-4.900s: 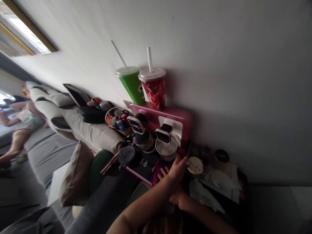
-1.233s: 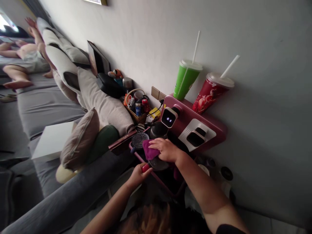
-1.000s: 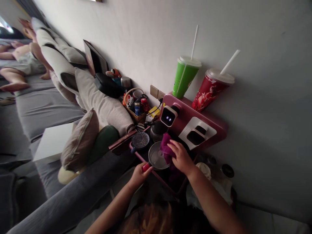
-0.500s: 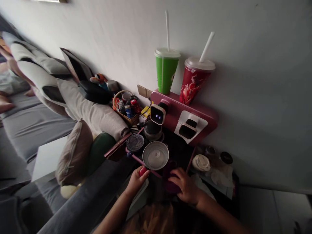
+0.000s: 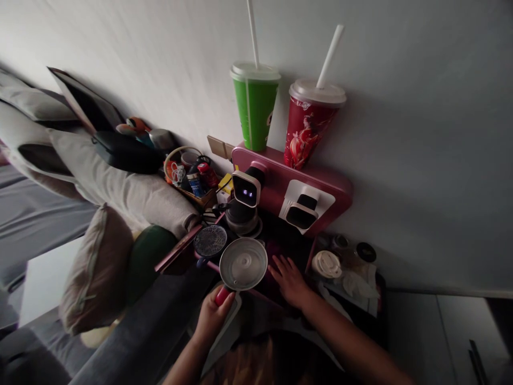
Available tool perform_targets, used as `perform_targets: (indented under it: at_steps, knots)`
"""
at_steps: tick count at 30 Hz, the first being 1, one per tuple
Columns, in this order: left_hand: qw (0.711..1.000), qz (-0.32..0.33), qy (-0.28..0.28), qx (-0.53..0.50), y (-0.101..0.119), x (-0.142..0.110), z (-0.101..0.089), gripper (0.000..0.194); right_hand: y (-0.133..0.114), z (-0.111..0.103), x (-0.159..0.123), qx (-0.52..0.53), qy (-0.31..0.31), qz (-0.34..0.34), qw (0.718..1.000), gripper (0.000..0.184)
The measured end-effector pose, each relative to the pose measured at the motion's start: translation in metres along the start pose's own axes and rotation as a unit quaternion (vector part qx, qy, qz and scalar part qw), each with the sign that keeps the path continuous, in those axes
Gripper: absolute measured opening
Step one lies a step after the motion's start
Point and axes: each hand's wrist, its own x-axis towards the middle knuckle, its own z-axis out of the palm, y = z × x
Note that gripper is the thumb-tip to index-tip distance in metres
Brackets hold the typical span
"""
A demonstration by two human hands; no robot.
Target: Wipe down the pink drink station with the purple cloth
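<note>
My left hand (image 5: pixel 210 316) is closed round the red handle of a small metal pot (image 5: pixel 242 263), holding it level in front of a pink toy kitchen set (image 5: pixel 280 184). Beside the pot, my right hand (image 5: pixel 289 277) lies open with fingers spread flat on the dark tray, holding nothing. A bit of purple cloth (image 5: pixel 273 249) shows just above its fingertips. A round dark lid (image 5: pixel 210 240) lies to the left of the pot. A dark kettle-like piece (image 5: pixel 239 216) stands under the lit display of the set.
A green cup (image 5: pixel 255 104) and a red cup (image 5: pixel 308 125) with straws stand on top of the set. A basket of small items (image 5: pixel 188 175) lies left of it, cushions (image 5: pixel 100 262) and a grey sofa further left. A white lidded cup (image 5: pixel 326 264) lies at the right.
My right hand has let go of the purple cloth and now lies flat beside the pot. The pot, wiped earlier, stays held by its handle. The view has swung left, away from the far person.
</note>
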Motion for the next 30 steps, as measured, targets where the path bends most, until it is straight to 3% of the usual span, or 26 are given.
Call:
perform_targets:
  at_steps: [3, 6, 10, 15, 19, 24, 27, 30]
  knots:
    - [1.0, 0.007, 0.022, 0.018, -0.005, -0.005, -0.007, 0.044, 0.002, -0.004, 0.039, -0.029, 0.013, 0.006, 0.999, 0.066]
    - [0.999, 0.011, 0.026, 0.029, -0.011, -0.015, -0.015, 0.045, 0.001, -0.015, 0.076, -0.058, 0.001, 0.003, 0.998, 0.068]
    - [0.999, 0.015, 0.043, 0.029, -0.015, -0.027, -0.021, 0.049, -0.003, -0.028, 0.119, -0.062, -0.002, 0.057, 0.996, 0.068]
    - [0.999, 0.009, 0.049, 0.018, -0.014, -0.035, -0.025, 0.052, -0.014, -0.033, 0.139, -0.042, -0.004, 0.108, 0.993, 0.07]
    - [0.998, 0.002, 0.068, 0.012, -0.013, -0.035, -0.03, 0.054, -0.022, -0.027, 0.1, -0.033, 0.048, 0.084, 0.995, 0.064]
    - [0.998, 0.0, 0.063, 0.022, -0.014, -0.029, -0.031, 0.061, -0.022, -0.01, 0.011, -0.059, 0.062, 0.102, 0.991, 0.064]
    - [0.998, -0.003, 0.064, 0.018, -0.018, -0.023, -0.027, 0.063, -0.015, -0.006, -0.038, -0.083, 0.031, 0.135, 0.987, 0.065]
    - [0.997, -0.01, 0.069, 0.013, -0.021, -0.017, -0.024, 0.064, -0.011, -0.015, -0.078, -0.066, -0.054, 0.178, 0.98, 0.057]
